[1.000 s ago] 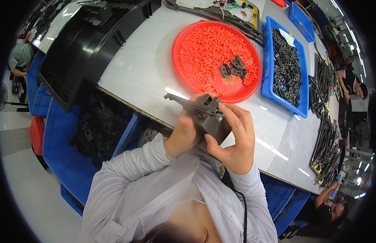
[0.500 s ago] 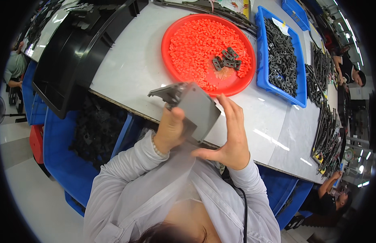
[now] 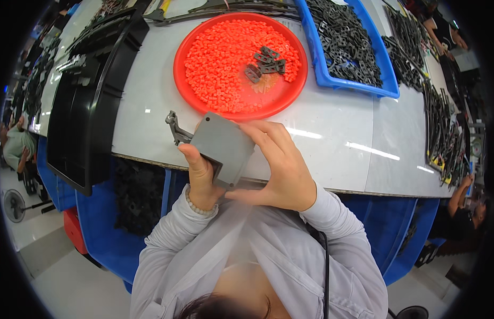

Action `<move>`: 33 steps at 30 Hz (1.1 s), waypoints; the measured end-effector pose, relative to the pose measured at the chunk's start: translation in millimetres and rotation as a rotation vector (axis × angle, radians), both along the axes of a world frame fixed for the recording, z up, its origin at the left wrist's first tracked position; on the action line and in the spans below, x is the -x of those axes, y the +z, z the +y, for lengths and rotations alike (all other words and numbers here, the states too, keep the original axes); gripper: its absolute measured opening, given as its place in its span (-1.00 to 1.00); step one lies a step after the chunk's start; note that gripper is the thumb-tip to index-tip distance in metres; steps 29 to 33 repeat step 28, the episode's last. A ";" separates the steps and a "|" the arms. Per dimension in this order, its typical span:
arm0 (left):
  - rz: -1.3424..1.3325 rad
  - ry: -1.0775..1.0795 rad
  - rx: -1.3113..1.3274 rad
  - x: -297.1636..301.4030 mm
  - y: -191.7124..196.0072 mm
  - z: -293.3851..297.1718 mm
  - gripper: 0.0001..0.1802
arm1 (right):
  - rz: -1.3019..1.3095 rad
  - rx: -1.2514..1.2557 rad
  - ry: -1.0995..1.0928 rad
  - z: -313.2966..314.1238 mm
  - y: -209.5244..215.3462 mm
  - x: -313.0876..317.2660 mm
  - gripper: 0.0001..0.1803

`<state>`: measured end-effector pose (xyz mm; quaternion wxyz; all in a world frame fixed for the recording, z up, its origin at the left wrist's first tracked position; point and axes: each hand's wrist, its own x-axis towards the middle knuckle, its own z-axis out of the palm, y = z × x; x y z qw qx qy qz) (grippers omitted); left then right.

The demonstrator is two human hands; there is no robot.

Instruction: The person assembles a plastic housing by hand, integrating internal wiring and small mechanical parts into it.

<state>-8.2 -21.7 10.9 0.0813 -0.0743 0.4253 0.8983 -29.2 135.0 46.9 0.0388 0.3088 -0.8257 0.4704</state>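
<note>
At the near edge of the tabletop, both hands close on a grey plastic part, its flat face turned up toward the camera. The left hand grips its near-left side, thumb pressed on the face, fingers hidden behind. The right hand wraps the right edge, fingers curled over the top corner, thumb reaching under the near corner. A thin bracket arm juts from the part's far-left side.

A second ago the part showed its narrow, angled side, with both hands bunched round it; half a second ago it was swinging round; now the broad face lies square to view and sits closer to the red tray. That suggests the part has been turned over for handling on this face, not set down.

Just beyond the hands, the round red tray holds a bed of small orange pieces with a few dark clips lying on top. To its right, a blue bin is heaped with black parts. Far left, black moulded panels overhang the tabletop edge. Along the right, black strips lie in a row. Blue crates stand below the tabletop. Another person's arm shows at far right.
</note>
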 end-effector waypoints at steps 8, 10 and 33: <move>-0.067 0.017 0.084 -1.0 10.3 6.5 -0.02 | 0.001 0.004 -0.039 5.1 1.1 -1.4 -0.05; -0.083 0.012 0.106 -1.4 10.7 7.5 -0.02 | 0.000 0.005 -0.039 5.6 0.9 -1.7 -0.06; -0.138 0.045 0.016 6.0 13.7 7.5 0.01 | -0.018 0.062 -0.065 2.7 -1.2 3.5 -0.11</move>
